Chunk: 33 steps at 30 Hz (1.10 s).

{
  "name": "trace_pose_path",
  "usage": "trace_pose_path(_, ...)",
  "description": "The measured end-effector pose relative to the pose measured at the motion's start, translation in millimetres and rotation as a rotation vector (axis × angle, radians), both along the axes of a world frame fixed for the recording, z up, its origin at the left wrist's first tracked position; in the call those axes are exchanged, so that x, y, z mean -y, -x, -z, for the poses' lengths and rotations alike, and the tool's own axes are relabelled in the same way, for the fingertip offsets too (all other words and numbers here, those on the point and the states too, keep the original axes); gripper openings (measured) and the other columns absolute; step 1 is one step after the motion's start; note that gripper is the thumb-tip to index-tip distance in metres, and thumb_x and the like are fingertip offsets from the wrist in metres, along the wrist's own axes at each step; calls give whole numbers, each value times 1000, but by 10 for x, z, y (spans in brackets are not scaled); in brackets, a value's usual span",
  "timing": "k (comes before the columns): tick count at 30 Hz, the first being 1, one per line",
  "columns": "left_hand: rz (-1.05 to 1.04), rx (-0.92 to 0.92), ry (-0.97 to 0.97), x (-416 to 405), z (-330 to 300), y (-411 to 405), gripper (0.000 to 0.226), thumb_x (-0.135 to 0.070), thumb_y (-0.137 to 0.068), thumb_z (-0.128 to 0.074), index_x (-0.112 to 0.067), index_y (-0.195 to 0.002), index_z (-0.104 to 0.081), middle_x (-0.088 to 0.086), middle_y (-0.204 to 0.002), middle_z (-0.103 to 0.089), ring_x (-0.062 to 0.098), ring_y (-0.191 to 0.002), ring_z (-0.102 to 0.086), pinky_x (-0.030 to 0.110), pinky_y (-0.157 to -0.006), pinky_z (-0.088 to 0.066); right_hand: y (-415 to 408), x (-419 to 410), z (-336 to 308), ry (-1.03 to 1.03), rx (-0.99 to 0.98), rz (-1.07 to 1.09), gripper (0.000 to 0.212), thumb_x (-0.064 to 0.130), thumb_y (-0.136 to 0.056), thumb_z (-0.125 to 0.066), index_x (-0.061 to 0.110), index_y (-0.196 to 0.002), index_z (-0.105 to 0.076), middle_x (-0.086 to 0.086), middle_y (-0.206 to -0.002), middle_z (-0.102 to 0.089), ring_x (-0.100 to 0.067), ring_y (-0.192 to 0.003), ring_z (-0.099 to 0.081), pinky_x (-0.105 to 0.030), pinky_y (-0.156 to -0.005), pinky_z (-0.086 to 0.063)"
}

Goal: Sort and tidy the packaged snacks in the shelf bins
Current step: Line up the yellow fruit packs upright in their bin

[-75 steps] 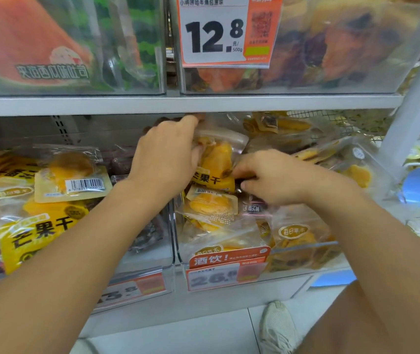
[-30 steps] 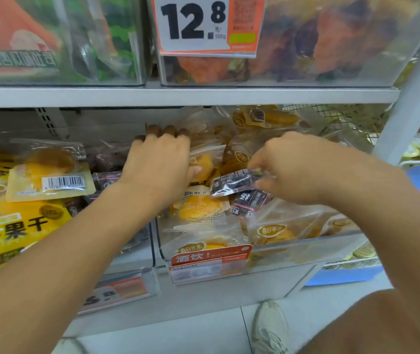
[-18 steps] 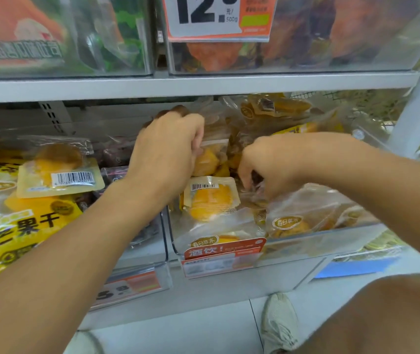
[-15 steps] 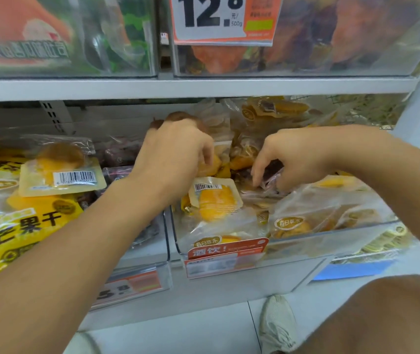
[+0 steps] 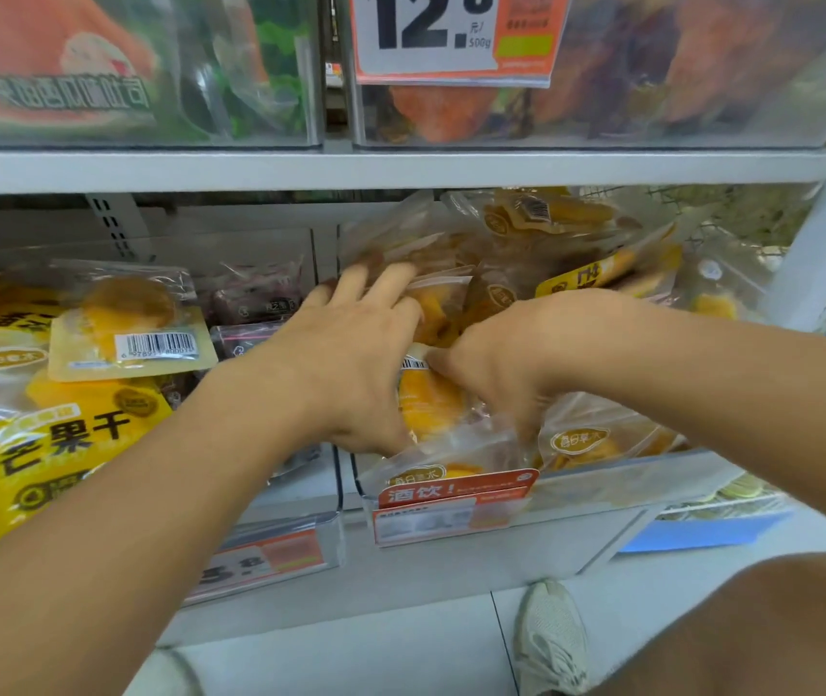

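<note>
Shelf bin (image 5: 602, 487), mango packets (image 5: 431, 399), both hands inside

Clear mango snack packets (image 5: 433, 401) heaped in bin (image 5: 602, 487)

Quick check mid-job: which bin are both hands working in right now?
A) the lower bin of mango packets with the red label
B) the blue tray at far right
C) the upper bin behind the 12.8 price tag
A: the left hand and the right hand both lie among the mango packets above the red label.
</note>
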<state>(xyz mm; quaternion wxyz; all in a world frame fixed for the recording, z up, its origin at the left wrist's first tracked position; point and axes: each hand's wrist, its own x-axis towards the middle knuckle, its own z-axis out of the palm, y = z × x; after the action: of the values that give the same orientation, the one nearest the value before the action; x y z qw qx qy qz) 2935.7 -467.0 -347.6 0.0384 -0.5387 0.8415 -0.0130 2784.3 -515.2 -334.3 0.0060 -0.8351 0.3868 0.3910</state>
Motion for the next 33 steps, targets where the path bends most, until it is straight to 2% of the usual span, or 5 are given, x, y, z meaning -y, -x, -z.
trace_pose_path(3,11,31,-67,25,-63,-41,107,-78,-53,-73,-24,-138,-39,-16,-154,1,27,-144,-8,46,-116,-24,30,79,71,-90,1,24,134,51,-63,-87,19,-159,1,-4,-153,-38,-27,-134,-45,-41,-104,-44)
trace_pose_path(12,42,-50,-68,-144,-35,-139,148,-107,-29,-47,-25,-151,-30,-16,-160,7,17,-148,2,46,-123,-12,68,69,139,-171,332,159,79,68,-74,-69,24,-135,-45,7,-115,-59,-13,-100,-57,-29,-85,-48)
trace_pose_path(19,57,-67,-45,-158,-23,-165,148,-106,-29,-49,-25,-151,-29,-15,-161,5,16,-149,3,46,-124,-11,-57,89,97,-302,295,294,126,91,-43,-64,21,-145,-42,2,-140,-51,-21,-127,-48,-41,-111,-38)
trace_pose_path(28,72,-112,-91,-161,-37,-192,142,-103,-34,-53,-28,-152,-27,-16,-161,8,14,-149,5,45,-123,-8,-154,34,78,-75,617,317,27,43,-73,-69,18,-83,-68,3,-79,-67,-17,-77,-65,-37,-74,-57)
trace_pose_path(33,86,-214,-101,-136,-43,-237,138,-98,-38,-60,-33,-153,-23,-16,-160,-2,10,-147,-2,40,-121,-9,88,-37,-163,-65,877,320,19,24,-81,-65,9,-73,-73,-2,-64,-66,-20,-62,-61,-34,-64,-52)
